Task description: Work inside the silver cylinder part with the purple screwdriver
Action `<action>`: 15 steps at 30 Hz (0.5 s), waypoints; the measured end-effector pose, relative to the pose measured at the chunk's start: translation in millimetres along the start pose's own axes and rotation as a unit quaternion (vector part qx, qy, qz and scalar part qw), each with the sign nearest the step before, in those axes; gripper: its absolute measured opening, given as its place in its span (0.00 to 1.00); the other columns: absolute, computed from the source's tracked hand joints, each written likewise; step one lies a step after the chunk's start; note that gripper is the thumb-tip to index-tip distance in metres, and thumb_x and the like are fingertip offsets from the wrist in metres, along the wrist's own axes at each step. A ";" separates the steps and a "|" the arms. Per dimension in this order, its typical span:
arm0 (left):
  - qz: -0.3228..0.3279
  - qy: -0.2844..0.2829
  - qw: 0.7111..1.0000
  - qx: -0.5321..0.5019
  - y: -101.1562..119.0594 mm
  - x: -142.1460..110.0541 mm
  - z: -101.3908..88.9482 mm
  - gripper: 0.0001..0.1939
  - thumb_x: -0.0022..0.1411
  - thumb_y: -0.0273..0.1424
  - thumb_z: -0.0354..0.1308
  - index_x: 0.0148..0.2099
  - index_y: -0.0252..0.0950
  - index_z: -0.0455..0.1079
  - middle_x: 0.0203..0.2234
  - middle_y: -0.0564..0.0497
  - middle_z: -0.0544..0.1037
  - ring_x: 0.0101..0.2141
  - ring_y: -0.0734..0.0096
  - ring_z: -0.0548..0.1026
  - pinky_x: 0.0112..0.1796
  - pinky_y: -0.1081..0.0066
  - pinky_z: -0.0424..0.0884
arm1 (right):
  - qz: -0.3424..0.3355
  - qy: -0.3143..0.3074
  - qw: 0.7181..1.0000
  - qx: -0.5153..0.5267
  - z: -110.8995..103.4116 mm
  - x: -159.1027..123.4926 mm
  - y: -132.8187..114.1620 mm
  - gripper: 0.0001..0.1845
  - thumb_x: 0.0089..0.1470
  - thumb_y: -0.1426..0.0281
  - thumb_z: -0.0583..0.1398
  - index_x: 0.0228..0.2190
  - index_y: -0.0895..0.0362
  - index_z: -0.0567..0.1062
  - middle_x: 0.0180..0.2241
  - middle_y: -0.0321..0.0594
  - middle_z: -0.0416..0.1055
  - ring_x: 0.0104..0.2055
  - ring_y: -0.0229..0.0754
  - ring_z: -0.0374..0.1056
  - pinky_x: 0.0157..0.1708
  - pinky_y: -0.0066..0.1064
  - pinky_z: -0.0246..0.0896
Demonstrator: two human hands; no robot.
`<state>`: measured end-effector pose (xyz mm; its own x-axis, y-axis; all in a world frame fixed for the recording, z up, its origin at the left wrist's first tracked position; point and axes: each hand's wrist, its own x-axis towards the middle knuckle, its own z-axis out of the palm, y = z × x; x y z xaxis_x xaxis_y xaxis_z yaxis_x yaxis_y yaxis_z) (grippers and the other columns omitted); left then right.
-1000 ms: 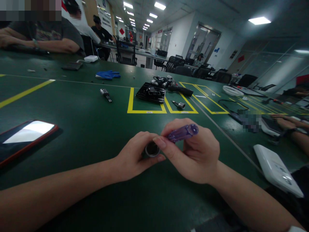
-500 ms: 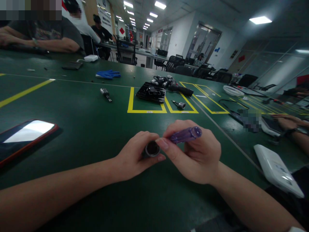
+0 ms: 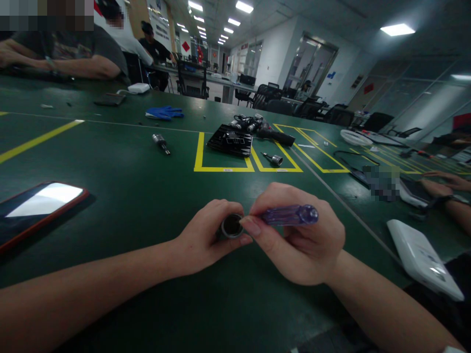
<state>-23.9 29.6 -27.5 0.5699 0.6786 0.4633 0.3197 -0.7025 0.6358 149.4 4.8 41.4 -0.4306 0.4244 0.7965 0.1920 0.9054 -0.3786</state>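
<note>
My left hand [image 3: 206, 235] is closed around a short, dark hollow tube [image 3: 232, 226] with a metal rim. Its open end faces up toward me. My right hand [image 3: 305, 240] pinches a screwdriver [image 3: 289, 214] with a see-through purple handle, its butt end pointing right. The thumb and finger of that hand sit at the tube's rim; the screwdriver's tip is hard to make out there. Beyond my hands, a small metal part with a thin stem [image 3: 273, 159] lies on the green table [image 3: 147, 191], and a similar metal part [image 3: 161, 143] lies farther left.
A black box-like packet [image 3: 231, 140], several silver-and-black parts [image 3: 247, 122] and a black handle-like piece [image 3: 281, 138] lie ahead. A blue glove [image 3: 164, 113] is behind them. A phone [image 3: 40, 208] lies left, a white device [image 3: 423, 257] right. Other people sit around the table.
My right hand has shifted slightly right and down, and the screwdriver handle has swung to lie closer to level. My left hand and the tube stay in place.
</note>
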 end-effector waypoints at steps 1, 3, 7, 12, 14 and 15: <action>-0.001 0.000 1.000 0.000 0.4 0.0 0.1 0.13 0.58 0.39 0.54 0.42 0.36 0.63 0.34 0.48 0.73 0.35 0.65 0.72 0.35 0.65 0.71 | 0.001 -0.003 1.000 0.002 0.1 0.1 0.0 0.06 0.46 0.81 0.61 0.29 0.64 0.70 0.26 0.37 0.71 0.26 0.31 0.62 0.28 0.26 0.60; -0.002 0.002 1.000 0.000 0.9 0.2 0.4 0.13 0.58 0.39 0.53 0.42 0.36 0.63 0.35 0.48 0.73 0.35 0.65 0.72 0.35 0.65 0.71 | 0.003 -0.005 1.000 0.004 0.4 0.3 0.2 0.05 0.46 0.81 0.61 0.29 0.64 0.70 0.26 0.37 0.71 0.26 0.31 0.62 0.28 0.26 0.60; 0.007 0.009 1.000 -0.003 0.4 0.6 0.8 0.13 0.57 0.38 0.54 0.41 0.36 0.64 0.35 0.48 0.73 0.36 0.64 0.73 0.36 0.64 0.71 | -0.002 -0.005 1.000 0.008 1.1 0.1 0.3 0.05 0.47 0.80 0.60 0.30 0.65 0.70 0.26 0.38 0.70 0.25 0.31 0.62 0.28 0.27 0.60; 0.011 0.004 1.000 -0.004 0.1 1.0 0.3 0.13 0.58 0.38 0.54 0.42 0.36 0.64 0.35 0.48 0.73 0.35 0.65 0.72 0.36 0.65 0.71 | 0.002 -0.008 1.000 0.013 3.0 -0.5 0.2 0.06 0.46 0.80 0.61 0.30 0.65 0.70 0.25 0.37 0.70 0.26 0.31 0.62 0.29 0.27 0.61; 0.006 0.001 1.000 0.001 1.0 1.3 -0.1 0.13 0.58 0.38 0.54 0.42 0.36 0.63 0.35 0.48 0.73 0.35 0.65 0.72 0.36 0.65 0.71 | 0.006 0.001 1.000 0.022 4.3 -1.7 0.2 0.06 0.46 0.81 0.60 0.31 0.64 0.70 0.26 0.36 0.70 0.26 0.31 0.63 0.29 0.26 0.61; 0.004 -0.002 1.000 0.004 1.6 1.5 -0.4 0.13 0.58 0.38 0.54 0.42 0.36 0.63 0.35 0.48 0.73 0.35 0.66 0.72 0.36 0.65 0.70 | 0.011 0.012 0.999 0.028 5.0 -2.6 0.2 0.06 0.47 0.80 0.60 0.31 0.64 0.70 0.26 0.36 0.70 0.27 0.31 0.64 0.29 0.26 0.61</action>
<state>-22.8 29.6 -25.6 0.5746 0.6729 0.4659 0.3212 -0.7090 0.6278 146.2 3.9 36.9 -0.4059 0.4447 0.7985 0.1507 0.8943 -0.4214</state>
